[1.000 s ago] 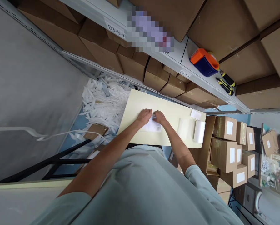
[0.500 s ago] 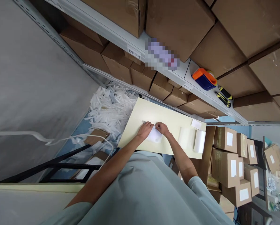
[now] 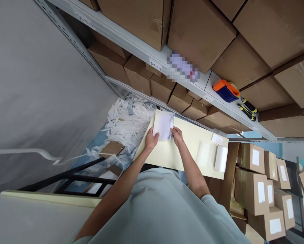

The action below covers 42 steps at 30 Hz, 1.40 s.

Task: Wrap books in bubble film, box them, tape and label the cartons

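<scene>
Between my two hands is a flat white packet or sheet, roughly rectangular; whether it is an envelope or folded paper I cannot tell. My left hand grips its lower left corner, thumb on top. The fingers of my right hand pinch its right edge near the bottom. Below it lies a pale yellow tabletop. On the right part of that top are a white roll or curled stack of paper and a small white slip.
A grey shelf with cardboard boxes runs along the far side. On it lie an orange and blue tape dispenser and yellow-black cutters. White paper scraps pile up at left; labelled cartons are stacked at right.
The white packet has come up off the tabletop and moved away from my body, held by both hands. My left hand has shifted to its lower left corner. The camera view has turned slightly.
</scene>
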### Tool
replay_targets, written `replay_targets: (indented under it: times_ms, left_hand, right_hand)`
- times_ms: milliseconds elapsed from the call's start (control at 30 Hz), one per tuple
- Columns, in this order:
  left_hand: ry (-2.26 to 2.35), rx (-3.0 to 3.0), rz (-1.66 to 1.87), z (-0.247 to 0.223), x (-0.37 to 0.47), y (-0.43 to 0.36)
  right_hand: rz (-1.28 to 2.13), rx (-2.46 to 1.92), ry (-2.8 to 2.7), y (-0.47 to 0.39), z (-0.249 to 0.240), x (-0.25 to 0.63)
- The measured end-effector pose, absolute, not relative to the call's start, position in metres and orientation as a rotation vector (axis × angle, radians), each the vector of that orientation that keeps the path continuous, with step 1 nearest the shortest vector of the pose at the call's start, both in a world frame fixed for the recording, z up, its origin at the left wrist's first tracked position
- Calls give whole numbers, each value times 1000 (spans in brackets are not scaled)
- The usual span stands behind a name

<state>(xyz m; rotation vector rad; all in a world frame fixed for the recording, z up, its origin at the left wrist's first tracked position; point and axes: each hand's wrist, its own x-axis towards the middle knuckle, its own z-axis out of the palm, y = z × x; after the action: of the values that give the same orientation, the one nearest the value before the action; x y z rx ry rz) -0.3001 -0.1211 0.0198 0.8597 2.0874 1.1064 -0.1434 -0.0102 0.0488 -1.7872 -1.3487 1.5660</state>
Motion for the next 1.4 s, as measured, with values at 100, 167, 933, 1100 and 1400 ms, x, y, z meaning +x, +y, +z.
replay_targets:
  times_ms: [100,167,933,1100,1400]
  left_hand:
    - [2079,790,1067,10,-307,-104]
    - [2076,750,1068,8,-312,-98]
    - [2380,-84,1937,179,-266,-362]
    - [2471,-403,2123,221,-241,-471]
    - [2441,-1154,2555,223,-211,-675]
  right_hand:
    - [1460,-1888,-1288,-16,38,-168]
    - [1394,-1947,-1288,-22,35,-175]
    - [1736,-889,-1822,-148,204,-155]
    - [1917,-625,-1958,-217,232,-192]
    - [2113,68,-2372,-408,268,-236]
